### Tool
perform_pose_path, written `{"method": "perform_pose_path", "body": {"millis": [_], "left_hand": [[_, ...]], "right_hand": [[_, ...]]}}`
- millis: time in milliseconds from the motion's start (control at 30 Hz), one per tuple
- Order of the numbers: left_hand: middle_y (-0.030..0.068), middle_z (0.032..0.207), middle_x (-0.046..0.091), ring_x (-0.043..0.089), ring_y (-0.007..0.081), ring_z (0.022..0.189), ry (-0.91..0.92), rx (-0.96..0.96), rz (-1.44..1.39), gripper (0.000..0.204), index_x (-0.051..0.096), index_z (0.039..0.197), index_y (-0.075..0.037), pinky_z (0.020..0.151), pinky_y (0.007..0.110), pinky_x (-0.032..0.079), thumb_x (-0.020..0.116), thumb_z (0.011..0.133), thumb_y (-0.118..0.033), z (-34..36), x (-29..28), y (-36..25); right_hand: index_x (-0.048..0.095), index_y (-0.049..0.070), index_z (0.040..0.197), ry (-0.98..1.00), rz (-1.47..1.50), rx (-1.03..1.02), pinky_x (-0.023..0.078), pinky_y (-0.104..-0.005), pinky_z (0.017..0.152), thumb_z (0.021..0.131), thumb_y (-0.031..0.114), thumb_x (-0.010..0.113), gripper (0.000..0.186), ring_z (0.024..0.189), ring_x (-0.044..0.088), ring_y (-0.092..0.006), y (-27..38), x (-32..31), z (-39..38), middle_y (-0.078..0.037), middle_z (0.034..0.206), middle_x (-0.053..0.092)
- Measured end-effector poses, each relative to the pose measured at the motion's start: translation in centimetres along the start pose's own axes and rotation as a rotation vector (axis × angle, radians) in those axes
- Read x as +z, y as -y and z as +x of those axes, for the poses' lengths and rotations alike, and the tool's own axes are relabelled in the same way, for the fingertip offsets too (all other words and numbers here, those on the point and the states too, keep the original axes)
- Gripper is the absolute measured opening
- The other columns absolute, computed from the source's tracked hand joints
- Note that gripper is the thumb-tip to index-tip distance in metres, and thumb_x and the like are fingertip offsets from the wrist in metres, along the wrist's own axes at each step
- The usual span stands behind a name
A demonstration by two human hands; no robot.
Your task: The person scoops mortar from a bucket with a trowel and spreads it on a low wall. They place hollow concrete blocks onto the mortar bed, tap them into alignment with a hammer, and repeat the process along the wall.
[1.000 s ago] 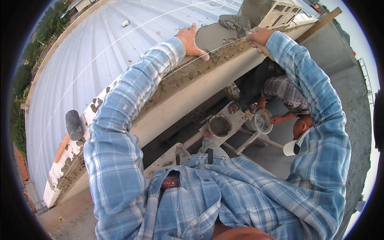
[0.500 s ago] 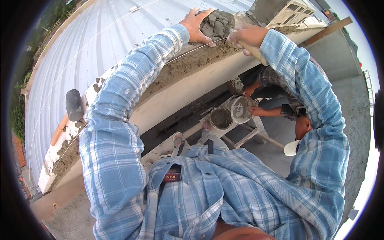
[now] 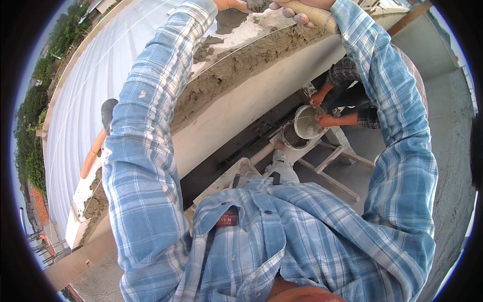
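Mallet point(image 3: 96, 147) on wall point(image 3: 236, 118), left end; roof point(image 3: 93, 83) beyond wall; mortar point(image 3: 229, 70) along wall top. Two buckets point(image 3: 305, 127) below wall, co-worker point(image 3: 347, 73) right of both.

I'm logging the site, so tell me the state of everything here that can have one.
Right hand: closed on a wooden handle.
Left hand: cut by the top edge; grip unclear.
String: taut along the wall.
Edge mortar: rough, unsmoothed.
Mallet: lying down, partly hidden by the left sleeve.
Mortar bucket: uncovered, holding mortar.
Pale bucket: held by a co-worker's hands.
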State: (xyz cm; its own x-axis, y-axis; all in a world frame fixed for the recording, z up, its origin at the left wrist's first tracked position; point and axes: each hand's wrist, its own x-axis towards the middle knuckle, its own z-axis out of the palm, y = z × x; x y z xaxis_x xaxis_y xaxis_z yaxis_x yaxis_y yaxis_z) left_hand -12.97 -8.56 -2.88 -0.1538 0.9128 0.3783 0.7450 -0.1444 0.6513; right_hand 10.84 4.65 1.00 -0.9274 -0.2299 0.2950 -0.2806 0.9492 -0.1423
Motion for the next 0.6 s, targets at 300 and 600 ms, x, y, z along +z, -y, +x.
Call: {"method": "perform_pose_path", "body": {"millis": [300,600], "left_hand": [[0.0182,0.124,0.061,0.059,0.0297,0.114,0.064,0.005,0.445,0.089,0.050,0.136,-0.012,0.101,0.040,0.046,0.086,0.059,-0.037,-3.6,2.8,5.2],[0.0028,0.086,0.071,0.063,0.0127,0.074,0.190,-0.167,0.247,0.044,0.071,0.102,-0.011,0.063,0.029,0.052,0.084,0.060,-0.017,-4.6,-0.1,4.5]], "right_hand": [[0.065,0.002,0.099,0.394,-0.236,0.287,0.051,-0.0404,0.082,0.088,0.024,0.051,0.028,0.091,0.065,-0.0284,6.8,0.0,1.2,-0.013,0.094,0.068],[0.060,0.000,0.105,0.401,0.257,0.513,0.051,-0.0376,0.070,0.092,0.025,0.047,0.031,0.079,0.062,-0.0258,8.7,-0.6,-1.7,-0.012,0.088,0.064]]}}
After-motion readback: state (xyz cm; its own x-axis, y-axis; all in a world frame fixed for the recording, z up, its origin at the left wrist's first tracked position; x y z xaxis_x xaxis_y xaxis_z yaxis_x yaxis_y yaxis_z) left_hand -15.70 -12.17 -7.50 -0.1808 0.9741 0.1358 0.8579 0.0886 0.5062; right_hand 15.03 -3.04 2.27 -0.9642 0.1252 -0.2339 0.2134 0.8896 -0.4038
